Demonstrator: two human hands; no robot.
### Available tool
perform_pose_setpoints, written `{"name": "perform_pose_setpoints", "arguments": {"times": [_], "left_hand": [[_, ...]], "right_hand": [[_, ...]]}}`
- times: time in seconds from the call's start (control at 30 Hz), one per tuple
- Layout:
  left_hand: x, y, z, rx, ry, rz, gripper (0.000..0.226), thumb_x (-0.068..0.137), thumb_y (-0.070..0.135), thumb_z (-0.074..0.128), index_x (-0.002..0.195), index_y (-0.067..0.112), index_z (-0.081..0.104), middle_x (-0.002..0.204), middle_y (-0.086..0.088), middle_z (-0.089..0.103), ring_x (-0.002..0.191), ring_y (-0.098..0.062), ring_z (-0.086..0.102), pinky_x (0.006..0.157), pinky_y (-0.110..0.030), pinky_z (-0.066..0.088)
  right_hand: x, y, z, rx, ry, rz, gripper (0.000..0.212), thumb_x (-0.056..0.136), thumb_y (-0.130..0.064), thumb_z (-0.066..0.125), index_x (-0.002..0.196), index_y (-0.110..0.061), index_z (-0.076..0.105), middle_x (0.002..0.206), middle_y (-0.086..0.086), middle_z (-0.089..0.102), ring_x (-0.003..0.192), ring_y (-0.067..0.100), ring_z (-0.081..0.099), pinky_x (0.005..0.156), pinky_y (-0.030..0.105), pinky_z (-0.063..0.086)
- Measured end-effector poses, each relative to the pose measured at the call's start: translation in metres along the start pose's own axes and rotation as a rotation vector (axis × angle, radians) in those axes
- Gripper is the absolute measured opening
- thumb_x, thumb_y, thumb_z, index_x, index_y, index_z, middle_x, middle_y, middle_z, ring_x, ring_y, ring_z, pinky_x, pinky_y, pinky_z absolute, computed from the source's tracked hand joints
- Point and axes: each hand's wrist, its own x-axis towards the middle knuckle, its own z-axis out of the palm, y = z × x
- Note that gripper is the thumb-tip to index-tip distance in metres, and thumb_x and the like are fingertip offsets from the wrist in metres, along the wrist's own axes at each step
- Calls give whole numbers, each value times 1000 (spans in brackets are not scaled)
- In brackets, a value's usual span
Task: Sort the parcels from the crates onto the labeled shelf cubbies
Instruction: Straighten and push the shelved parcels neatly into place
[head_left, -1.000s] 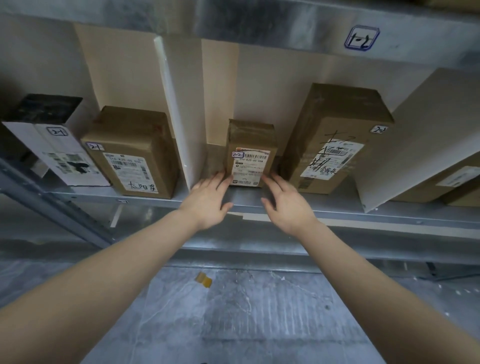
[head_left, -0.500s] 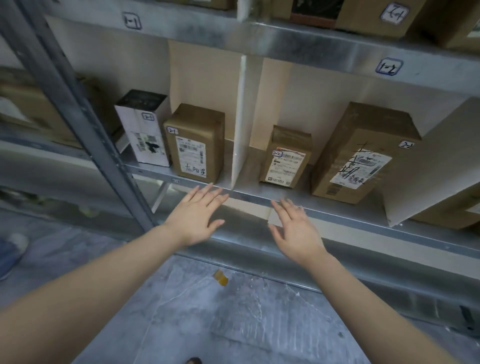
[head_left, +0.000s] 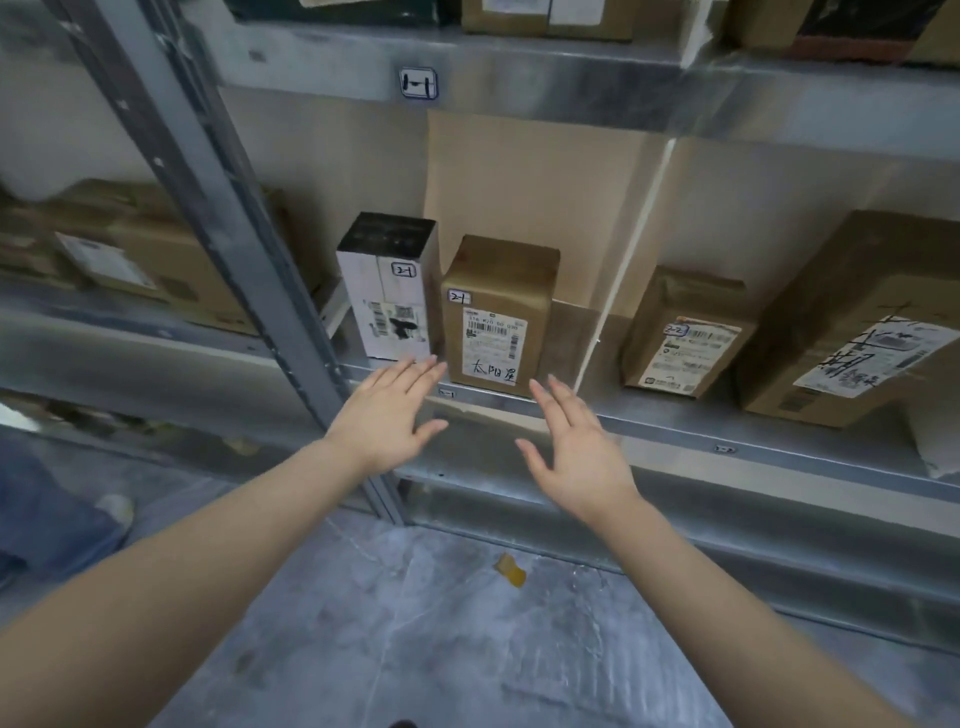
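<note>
Metal shelf (head_left: 675, 423) front edge: brown parcel (head_left: 498, 312) beside white box (head_left: 384, 306); left hand (head_left: 387, 418), right hand (head_left: 576, 452) spread flat, holding nothing.

Both hands, left hand (head_left: 387, 415) and right hand (head_left: 576, 452), reach flat-fingered toward the shelf's front edge (head_left: 675, 423), flanking the brown parcel (head_left: 498, 317) marked 2-1, holding nothing.

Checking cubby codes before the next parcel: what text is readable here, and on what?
"1-1": sticker on grey metal upper shelf beam.
"2-1": tag on white box with black top.
"2-1" and handwritten "太阳星": tall brown cardboard box.
"2-2": tag on small brown taped parcel.
Unreadable: barcode print, scrawl on large brown box at right, tiny shelf-edge tag.
</note>
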Motion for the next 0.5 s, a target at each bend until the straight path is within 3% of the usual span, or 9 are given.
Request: {"name": "perform_pose_setpoints", "arguments": {"times": [0.23, 0.5], "left_hand": [[34, -24, 10, 3, -24, 137, 71, 101, 52, 37, 159, 24, 5, 166, 2, 2, 153, -20, 4, 122, -37, 2], [51, -25, 12, -14, -45, 170, 75, 100, 46, 45, 159, 23, 4, 166, -3, 0, 153, -21, 4, 122, -37, 1]], "right_hand": [[25, -10, 14, 6, 33, 108, 66, 99, -42, 45, 156, -21, 18, 164, 0, 10, 148, 21, 18, 116, 32, 25], [46, -14, 18, 9, -11, 200, 67, 100, -41, 42, 157, -23, 12, 165, -3, 4, 147, 24, 22, 114, 35, 33]]}}
